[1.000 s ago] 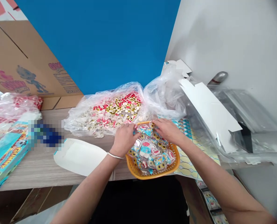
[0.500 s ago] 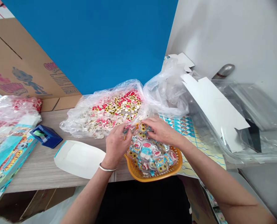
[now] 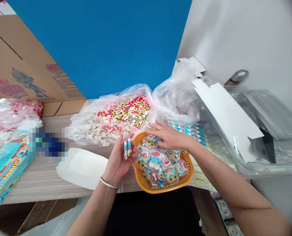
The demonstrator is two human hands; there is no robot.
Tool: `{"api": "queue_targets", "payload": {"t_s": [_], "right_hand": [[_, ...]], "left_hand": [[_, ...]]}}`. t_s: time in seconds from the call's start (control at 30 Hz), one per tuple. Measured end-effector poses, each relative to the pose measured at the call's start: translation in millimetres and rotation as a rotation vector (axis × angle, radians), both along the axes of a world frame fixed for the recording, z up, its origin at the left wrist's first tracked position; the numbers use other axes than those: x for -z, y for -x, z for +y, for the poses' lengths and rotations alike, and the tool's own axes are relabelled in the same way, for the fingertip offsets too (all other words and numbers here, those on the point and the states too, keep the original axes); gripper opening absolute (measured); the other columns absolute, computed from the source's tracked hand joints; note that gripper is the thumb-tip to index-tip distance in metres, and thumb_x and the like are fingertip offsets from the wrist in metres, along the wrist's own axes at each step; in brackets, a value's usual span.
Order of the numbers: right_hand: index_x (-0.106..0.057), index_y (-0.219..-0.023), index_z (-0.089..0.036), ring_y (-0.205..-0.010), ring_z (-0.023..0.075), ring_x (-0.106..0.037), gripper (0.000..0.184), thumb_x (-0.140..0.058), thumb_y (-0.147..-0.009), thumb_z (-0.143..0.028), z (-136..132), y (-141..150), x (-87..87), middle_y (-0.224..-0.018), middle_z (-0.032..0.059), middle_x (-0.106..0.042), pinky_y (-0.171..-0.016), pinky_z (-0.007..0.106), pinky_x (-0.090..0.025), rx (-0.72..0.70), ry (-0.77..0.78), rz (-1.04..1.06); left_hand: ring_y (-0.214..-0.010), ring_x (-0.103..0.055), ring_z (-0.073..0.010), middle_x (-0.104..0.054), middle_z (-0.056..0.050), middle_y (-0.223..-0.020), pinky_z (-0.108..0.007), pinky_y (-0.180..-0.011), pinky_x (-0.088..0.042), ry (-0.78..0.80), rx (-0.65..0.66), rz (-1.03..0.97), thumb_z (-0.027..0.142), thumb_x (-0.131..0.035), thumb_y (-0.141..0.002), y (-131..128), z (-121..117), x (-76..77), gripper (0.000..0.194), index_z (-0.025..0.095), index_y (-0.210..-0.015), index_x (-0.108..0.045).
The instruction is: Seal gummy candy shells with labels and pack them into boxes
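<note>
Beside the orange basket (image 3: 165,189), the left hand (image 3: 116,158) grips clear packets (image 3: 127,148).

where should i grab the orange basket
Take the orange basket by its raised rim at the near right corner, coming from the front: that lip stands clear of the heaped packs, and the right hand is over the far side.

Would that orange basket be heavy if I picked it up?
The orange basket is probably light, since its thin plastic walls look full of holes. The clear packets inside could slide around, so it may feel wobbly.
</note>
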State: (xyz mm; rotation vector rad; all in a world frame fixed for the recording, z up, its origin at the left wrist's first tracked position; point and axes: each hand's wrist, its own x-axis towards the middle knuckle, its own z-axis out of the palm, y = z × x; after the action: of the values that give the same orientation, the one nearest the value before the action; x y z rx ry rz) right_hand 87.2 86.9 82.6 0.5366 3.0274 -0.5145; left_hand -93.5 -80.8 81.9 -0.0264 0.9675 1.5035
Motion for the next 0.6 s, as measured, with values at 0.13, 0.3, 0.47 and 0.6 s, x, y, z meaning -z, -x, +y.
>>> {"api": "queue_targets", "payload": {"t_s": [0.13, 0.3, 0.47, 0.6], "right_hand": [[-0.064, -0.133, -0.026, -0.148, 0.0458, -0.028, 0.059, -0.069, -0.075, -0.014, 2, 30, -5.7, -0.162, 0.0111, -0.034, -0.113, 0.067, -0.027, -0.045, 0.003, -0.161], [-0.071, -0.103, -0.017, -0.137, 0.036, -0.046, 0.03, -0.069, -0.074, -0.01, 11, 30, -19.0, -0.147, 0.015, -0.053, -0.109, 0.051, -0.038, -0.066, 0.051, -0.054], [-0.062, -0.082, -0.018, -0.077, 0.0169, -0.061, 0.004, -0.062, -0.078, -0.017, 29, -6, -26.6, -0.08, 0.0011, -0.066, -0.072, 0.028, -0.046, 0.244, 0.322, 0.189], [-0.058, -0.081, -0.019, -0.06, 0.0123, -0.056, 0.026, -0.072, -0.074, -0.04, 22, -27, -24.3, -0.066, -0.0042, -0.061, -0.058, 0.024, -0.043, 0.56, 0.805, 0.472]], "left_hand": [[-0.059, -0.054, -0.0073, -0.06, 0.004, -0.077, -0.017, -0.051, -0.043, -0.002, 0.039, 0.227, 0.047, -0.083, -0.073, -3, 1, 8.6, 0.06, 0.02, -0.121, -0.059], [-0.095, -0.065, -0.0223, -0.068, -0.006, -0.105, -0.037, -0.088, -0.053, 0.025, 0.114, 1.189, 0.044, -0.083, -0.071, 4, 17, 30.1, 0.06, 0.02, -0.12, -0.059], [-0.118, -0.06, -0.0292, -0.065, -0.014, -0.125, -0.046, -0.103, -0.046, -0.147, 0.285, 1.687, 0.038, -0.07, -0.086, 0, 43, 38.4, 0.045, 0.019, -0.125, -0.058], [-0.117, -0.059, -0.0298, -0.068, -0.013, -0.119, -0.047, -0.107, -0.041, -0.261, 0.215, 1.7, 0.039, -0.069, -0.087, -17, 51, 25.5, 0.033, 0.02, -0.114, -0.066]]}}
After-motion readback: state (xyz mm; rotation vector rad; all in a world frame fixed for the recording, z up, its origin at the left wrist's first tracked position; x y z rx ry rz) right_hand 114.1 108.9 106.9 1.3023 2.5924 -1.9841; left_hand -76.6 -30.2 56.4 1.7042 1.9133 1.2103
